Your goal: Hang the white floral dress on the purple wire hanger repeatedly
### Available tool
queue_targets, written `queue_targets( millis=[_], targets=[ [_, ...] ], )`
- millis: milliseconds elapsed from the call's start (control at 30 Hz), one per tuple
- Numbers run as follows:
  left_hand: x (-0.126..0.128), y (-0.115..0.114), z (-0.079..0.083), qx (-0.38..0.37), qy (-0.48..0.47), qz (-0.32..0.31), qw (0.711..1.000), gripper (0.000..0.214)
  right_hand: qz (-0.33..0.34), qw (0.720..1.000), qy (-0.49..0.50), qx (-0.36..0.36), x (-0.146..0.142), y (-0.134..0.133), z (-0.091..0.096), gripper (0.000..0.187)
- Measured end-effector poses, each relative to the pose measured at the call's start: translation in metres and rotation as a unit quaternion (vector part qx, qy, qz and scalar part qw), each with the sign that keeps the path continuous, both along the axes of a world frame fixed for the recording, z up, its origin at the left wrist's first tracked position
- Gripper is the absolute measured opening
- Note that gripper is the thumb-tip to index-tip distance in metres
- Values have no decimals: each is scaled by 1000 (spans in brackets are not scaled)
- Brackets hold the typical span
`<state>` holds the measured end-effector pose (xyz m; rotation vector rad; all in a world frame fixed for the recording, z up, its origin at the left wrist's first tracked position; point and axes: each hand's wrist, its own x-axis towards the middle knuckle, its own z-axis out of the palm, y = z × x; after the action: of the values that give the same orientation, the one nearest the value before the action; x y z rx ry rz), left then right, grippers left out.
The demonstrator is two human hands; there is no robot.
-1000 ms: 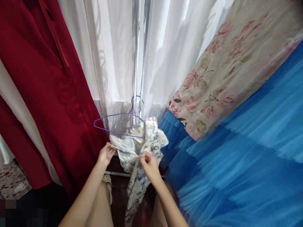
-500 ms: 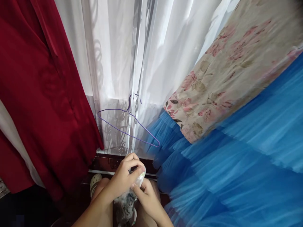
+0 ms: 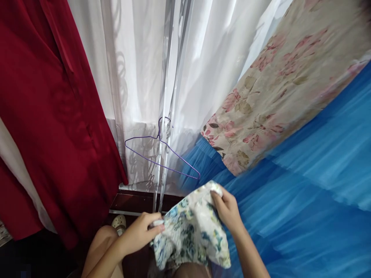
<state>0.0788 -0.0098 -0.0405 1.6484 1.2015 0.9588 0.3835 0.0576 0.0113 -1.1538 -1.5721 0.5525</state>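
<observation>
1. Nearest us, our left hand [image 3: 142, 232] grasps one upper edge of a white cloth garment printed with blue, green and yellow flowers [image 3: 188, 227], thumb on top and fingers curled behind.
2. Our right hand [image 3: 228, 210] pinches the garment's other upper corner, which we see higher and further right.
3. The garment is spread between our two hands, its lower edge hanging in front of our bare legs [image 3: 101, 247].
4. Just past the left forearm we see a cream clog with holes [image 3: 118, 222].
5. To the right hang layered blue tulle [image 3: 278, 220] and beige cloth with pink flowers [image 3: 261, 108]; to the left, deep red cloth [image 3: 84, 127].
6. Beyond the garment, apart from it, a bare purple wire hanger [image 3: 159, 135] hangs at a white metal upright [image 3: 167, 88].
7. Behind the upright we see white sheer curtains [image 3: 142, 69] above a dark brown ledge [image 3: 135, 201].
</observation>
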Motion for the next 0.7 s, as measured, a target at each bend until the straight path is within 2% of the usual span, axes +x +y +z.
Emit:
queue_targets(
  millis=[33, 100, 167, 233, 333, 400, 467, 567, 700],
  targets=[
    [-7, 6, 7, 33, 13, 20, 999, 29, -24, 999, 17, 27, 1, 17, 12, 22],
    [-22, 15, 22, 97, 45, 49, 993, 30, -11, 998, 54, 44, -7, 53, 37, 26],
    [-40, 22, 35, 142, 54, 90, 984, 33, 88, 990, 111, -21, -29, 87, 59, 33],
    [-61, 26, 44, 173, 59, 140, 973, 33, 158, 978, 115, -68, -57, 111, 72, 35],
    [-97, 34, 51, 213, 100, 186, 954, 28, 248, 952, 111, -139, -91, 124, 78, 39],
    [-121, 42, 50, 236, 158, 162, 945, 27, 287, 936, 115, -169, -103, 121, 76, 40],
    [-140, 53, 45, 242, 214, 109, 940, 31, 316, 916, 128, -210, -109, 113, 72, 39],
    [-158, 72, 38, 242, 272, 43, 930, 38, 337, 886, 156, -278, -113, 103, 67, 37],
    [-171, 97, 32, 242, 345, -20, 907, 34, 299, 887, 199, -290, -109, 99, 69, 32]
  ],
)
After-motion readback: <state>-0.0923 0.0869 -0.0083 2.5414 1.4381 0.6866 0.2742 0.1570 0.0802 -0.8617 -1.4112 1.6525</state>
